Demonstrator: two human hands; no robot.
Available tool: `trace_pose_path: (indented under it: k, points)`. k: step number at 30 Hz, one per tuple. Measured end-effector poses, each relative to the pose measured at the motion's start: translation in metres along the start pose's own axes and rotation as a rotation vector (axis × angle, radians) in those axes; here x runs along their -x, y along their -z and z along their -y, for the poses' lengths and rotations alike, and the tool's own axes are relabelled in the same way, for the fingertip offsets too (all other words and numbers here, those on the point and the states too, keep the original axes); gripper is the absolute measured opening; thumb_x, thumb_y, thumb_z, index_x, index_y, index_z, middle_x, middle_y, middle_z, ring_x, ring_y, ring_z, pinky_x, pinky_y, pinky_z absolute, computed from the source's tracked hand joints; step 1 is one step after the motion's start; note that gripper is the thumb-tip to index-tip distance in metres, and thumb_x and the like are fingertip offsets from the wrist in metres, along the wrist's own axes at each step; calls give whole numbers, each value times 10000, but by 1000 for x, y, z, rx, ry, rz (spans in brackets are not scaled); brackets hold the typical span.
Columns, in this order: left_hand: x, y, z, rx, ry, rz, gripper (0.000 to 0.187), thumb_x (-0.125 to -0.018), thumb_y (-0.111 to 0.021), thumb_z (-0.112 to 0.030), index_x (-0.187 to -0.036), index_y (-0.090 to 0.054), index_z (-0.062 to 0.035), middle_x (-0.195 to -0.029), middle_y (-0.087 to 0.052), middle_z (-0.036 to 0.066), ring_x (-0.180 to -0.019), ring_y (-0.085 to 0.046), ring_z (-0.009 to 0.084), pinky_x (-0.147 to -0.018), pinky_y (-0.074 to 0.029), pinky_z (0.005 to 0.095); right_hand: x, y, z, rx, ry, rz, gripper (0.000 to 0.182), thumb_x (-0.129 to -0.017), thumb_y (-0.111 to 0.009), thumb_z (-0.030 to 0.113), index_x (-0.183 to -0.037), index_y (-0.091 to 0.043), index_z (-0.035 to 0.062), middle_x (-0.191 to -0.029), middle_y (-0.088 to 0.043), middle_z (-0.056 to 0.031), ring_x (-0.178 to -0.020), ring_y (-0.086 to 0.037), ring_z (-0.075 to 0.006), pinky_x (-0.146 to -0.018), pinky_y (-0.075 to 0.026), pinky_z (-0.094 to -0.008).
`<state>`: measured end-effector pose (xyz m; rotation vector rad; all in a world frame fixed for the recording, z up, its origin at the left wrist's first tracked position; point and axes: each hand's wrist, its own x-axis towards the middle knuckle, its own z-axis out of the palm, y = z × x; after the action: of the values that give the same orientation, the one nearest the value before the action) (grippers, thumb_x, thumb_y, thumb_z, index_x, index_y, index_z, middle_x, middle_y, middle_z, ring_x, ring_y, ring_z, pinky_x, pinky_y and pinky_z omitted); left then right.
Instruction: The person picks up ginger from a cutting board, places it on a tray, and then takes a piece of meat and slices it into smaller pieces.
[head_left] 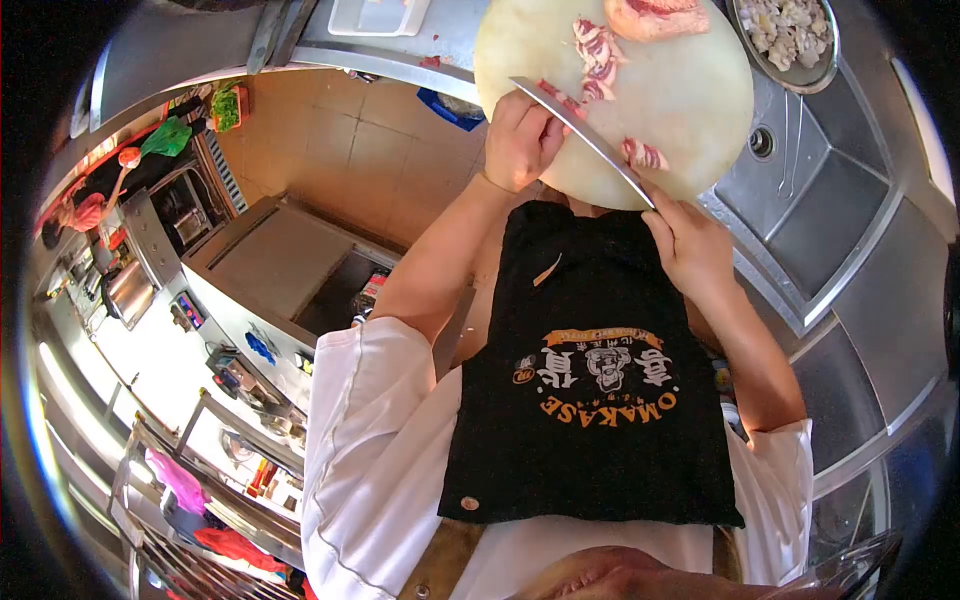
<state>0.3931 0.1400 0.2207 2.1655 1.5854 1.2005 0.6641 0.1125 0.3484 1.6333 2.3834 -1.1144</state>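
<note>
My right hand [690, 243] is wrapped round the handle of a long kitchen knife [590, 140]. The blade slants up and left across a round pale cutting board [700, 110]. My left hand [520, 140], fingers curled, holds a strip of raw meat [563, 103] against the blade's far end. Farther up the board lie a pile of sliced meat [597, 58] and a large fatty chunk of meat [657, 18]. A small group of slices [643, 154] rests nearer my right hand, right of the blade.
A metal bowl of pale chopped pieces [790, 35] stands beyond the board at the upper right, by a steel sink [815, 190]. A white plastic tray [378, 15] sits on the counter at the upper left. Another person [88, 212] is at the far left.
</note>
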Motion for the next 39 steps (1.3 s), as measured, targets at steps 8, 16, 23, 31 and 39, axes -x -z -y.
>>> trace_pose_path:
  k: [8, 16, 23, 31, 39]
  points:
    - [3, -1, 4, 10, -50, -7, 313, -751, -831, -9, -1030, -692, -26, -1054, -692, 157, -1023, -648, 368, -866, -536, 428, -133, -42, 20, -114, 110, -89, 355, -1058, -549, 387, -1356, -659, 228, -1018, -753, -134, -919, -721, -381, -761, -571, -465]
    - [12, 8, -14, -18, 96, 40, 427, -766, -798, -38, -1158, -629, -33, -1229, -609, 166, -1154, -604, 386, -966, -515, 476, -91, -26, -19, -303, 41, -249, 371, -1065, -569, 304, -1367, -652, 106, -987, -757, -181, -886, -756, -267, -761, -557, -380]
    - [15, -10, -25, 47, 359, -124, 394, -777, -758, -8, -1144, -615, -24, -1200, -593, 206, -1137, -584, 415, -975, -509, 468, -28, -10, -76, -318, -84, 47, 429, -1070, -529, 351, -1411, -633, 111, -1356, -667, -200, -1234, -652, -362, -1027, -515, -394]
    - [23, -13, -62, -9, 362, -149, 265, -844, -751, -34, -1095, -670, -19, -1122, -646, 174, -1093, -614, 387, -931, -527, 451, -75, 11, -49, -278, 49, -20, 426, -1021, -591, 378, -1380, -653, 158, -1311, -686, -177, -1193, -667, -353, -995, -522, -422]
    - [15, -6, -23, 93, 59, 110, 196, -874, -717, -20, -1069, -700, -33, -1141, -691, 159, -1085, -648, 371, -947, -526, 455, -52, -3, -44, -318, -29, 61, 405, -1057, -559, 331, -1390, -634, 113, -1240, -694, -236, -1118, -674, -422, -957, -533, -469]
